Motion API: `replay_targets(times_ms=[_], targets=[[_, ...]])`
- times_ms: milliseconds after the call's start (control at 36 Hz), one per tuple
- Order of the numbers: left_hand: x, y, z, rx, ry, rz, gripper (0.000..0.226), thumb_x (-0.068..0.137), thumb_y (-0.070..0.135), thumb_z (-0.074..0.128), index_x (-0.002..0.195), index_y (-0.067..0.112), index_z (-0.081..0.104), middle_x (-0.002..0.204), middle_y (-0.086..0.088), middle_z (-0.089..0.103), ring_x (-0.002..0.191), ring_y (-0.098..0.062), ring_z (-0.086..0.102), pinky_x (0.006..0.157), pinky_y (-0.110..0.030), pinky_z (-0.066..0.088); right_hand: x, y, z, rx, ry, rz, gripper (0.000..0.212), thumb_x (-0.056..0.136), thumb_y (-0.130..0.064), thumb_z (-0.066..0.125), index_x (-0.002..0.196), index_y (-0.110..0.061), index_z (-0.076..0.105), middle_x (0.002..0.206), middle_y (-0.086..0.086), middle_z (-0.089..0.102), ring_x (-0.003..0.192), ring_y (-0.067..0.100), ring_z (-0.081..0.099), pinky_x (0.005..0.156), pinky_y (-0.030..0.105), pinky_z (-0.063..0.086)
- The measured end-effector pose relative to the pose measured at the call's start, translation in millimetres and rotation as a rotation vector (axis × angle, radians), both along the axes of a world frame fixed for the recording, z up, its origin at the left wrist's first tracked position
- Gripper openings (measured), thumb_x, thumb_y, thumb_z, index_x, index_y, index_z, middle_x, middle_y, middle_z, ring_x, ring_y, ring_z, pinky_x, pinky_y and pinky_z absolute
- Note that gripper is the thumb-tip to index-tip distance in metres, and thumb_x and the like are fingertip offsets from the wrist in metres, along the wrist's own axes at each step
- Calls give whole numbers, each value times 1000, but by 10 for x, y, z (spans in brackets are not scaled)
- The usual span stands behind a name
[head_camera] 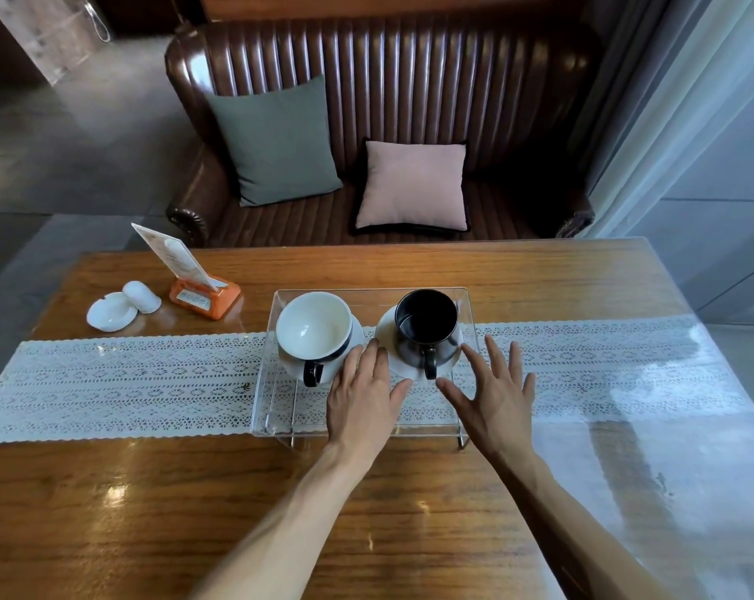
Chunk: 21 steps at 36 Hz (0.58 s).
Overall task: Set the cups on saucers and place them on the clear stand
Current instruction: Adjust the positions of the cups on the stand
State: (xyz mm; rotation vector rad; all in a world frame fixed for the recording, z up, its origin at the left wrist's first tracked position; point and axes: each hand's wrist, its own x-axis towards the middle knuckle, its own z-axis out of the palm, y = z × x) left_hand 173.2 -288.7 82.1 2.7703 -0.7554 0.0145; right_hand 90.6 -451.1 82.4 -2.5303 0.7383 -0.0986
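A clear stand (pixel 280 420) sits mid-table over a lace runner. On its left half stands a white cup (pixel 313 326) with a dark handle, on a white saucer (pixel 357 329). On the right half a black cup (pixel 427 326) rests on another white saucer (pixel 403 368), handle toward me. My left hand (pixel 362 398) lies flat on the stand between the two saucers, fingers apart, thumb touching the right saucer's near rim. My right hand (pixel 494 394) hovers open just right of the black cup, holding nothing.
A white lace runner (pixel 128 383) crosses the wooden table (pixel 150 513). At the back left are a white ashtray (pixel 111 311), a small white shaker (pixel 142 296) and an orange card holder (pixel 204 296). A brown leather sofa (pixel 409 80) with two cushions stands beyond the table.
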Motion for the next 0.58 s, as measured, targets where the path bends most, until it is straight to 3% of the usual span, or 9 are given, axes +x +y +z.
replay_targets(times_ms=[111, 194, 278, 361, 444, 583], targets=[[-121, 143, -13, -162, -51, -59, 53, 94, 48, 49, 131, 11, 58, 139, -4, 56, 131, -21, 47, 102, -37, 46, -200, 83, -19, -32, -144, 28, 57, 93, -55, 52, 140, -23, 51, 157, 5, 38, 153, 29, 11, 119, 59, 16], [-244, 303, -44, -296, -97, -109, 44, 94, 44, 51, 123, 15, 64, 127, 1, 63, 119, -17, 54, 96, -36, 50, -405, 178, -93, -97, -314, 70, 38, 94, -43, 58, 124, -20, 64, 141, 4, 57, 143, 32, 36, 110, 59, 35], [-379, 493, -69, -392, -90, -94, 35, 92, 40, 57, 115, 17, 69, 114, 4, 67, 106, -14, 58, 89, -35, 51, -590, 287, -193, -108, -414, 163, 33, 93, -41, 55, 118, -22, 67, 127, -3, 66, 133, 24, 49, 102, 49, 45], [-453, 698, -62, -479, 8, 21, 26, 88, 31, 67, 109, 15, 71, 108, 3, 68, 101, -15, 61, 87, -38, 51, -683, 391, -255, -98, -406, 266, 35, 95, -47, 47, 119, -27, 65, 123, -9, 67, 128, 17, 52, 100, 38, 46], [-447, 920, -27, -539, 73, 139, 19, 85, 24, 72, 102, 14, 72, 102, 6, 67, 96, -12, 63, 85, -36, 52, -687, 483, -297, -112, -353, 351, 37, 95, -49, 46, 120, -29, 64, 122, -9, 66, 126, 15, 52, 101, 35, 44], [-252, 1273, 18, -515, 99, 221, 23, 85, 36, 67, 104, 23, 68, 98, 15, 66, 97, -6, 57, 88, -28, 45, -542, 602, -286, -154, -335, 440, 35, 96, -44, 48, 121, -26, 64, 124, -7, 67, 128, 17, 52, 107, 37, 40]])
